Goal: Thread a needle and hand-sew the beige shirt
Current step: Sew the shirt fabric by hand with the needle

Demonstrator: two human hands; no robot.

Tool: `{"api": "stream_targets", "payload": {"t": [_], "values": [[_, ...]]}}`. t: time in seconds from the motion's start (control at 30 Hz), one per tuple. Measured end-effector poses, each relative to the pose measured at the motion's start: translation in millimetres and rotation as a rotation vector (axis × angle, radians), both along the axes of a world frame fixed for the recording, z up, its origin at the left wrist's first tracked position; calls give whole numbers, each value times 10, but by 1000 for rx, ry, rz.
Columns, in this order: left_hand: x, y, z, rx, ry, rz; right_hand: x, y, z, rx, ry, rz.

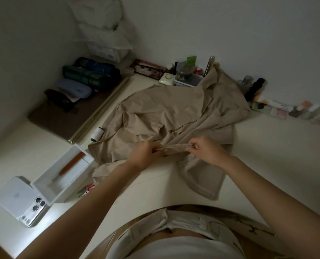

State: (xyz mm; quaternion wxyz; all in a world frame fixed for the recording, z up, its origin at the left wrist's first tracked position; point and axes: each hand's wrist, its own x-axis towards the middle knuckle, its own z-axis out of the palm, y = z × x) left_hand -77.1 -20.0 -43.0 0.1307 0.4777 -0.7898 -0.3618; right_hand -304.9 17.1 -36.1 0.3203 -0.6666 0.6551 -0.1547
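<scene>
My left hand point(146, 152) and right hand point(206, 150) pinch the beige shirt point(174, 113), fingers point(196, 147) curled on a fold point(176, 146) pulled taut between them; tugging harder could slip it free.

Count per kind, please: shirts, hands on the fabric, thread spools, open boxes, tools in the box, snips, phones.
Beige shirt: 1
Hands: 2 (left hand, right hand)
Thread spool: 1
Open white box: 1
Orange-handled tool: 1
Snips: 1
Phone: 1
Total: 8

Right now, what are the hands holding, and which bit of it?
The left hand and right hand each pinch one end of a stretched fold in the beige shirt.
</scene>
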Motion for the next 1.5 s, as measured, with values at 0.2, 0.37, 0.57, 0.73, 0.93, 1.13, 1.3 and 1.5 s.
{"api": "stream_targets", "payload": {"t": [0.2, 0.37, 0.57, 0.73, 0.93, 1.13, 1.3, 1.5], "values": [[221, -76, -43, -22, -194, -55, -65, 23, -80, 9, 43, -23], [323, -76, -128, -39, -189, -73, -58, -8, -60, 1, 78, -63], [438, -1, -126, -19, -104, 24, -148, -36, -97, 40, 192, -213], [411, 31, 86, 113, 49, 0, -95, -50, -180, 115, 252, -272], [306, 72, 191, 92, 58, -38, -63, -48, -248, 132, 279, -283], [157, 36, 211, 11, -36, -76, 272, -26, 185, 117, -363, 41], [125, 23, 251, 27, -21, -108, 454, -92, 154, 105, -329, 107], [362, -41, 262, -45, -138, -20, 329, -118, 31, 54, -176, -15]]}}
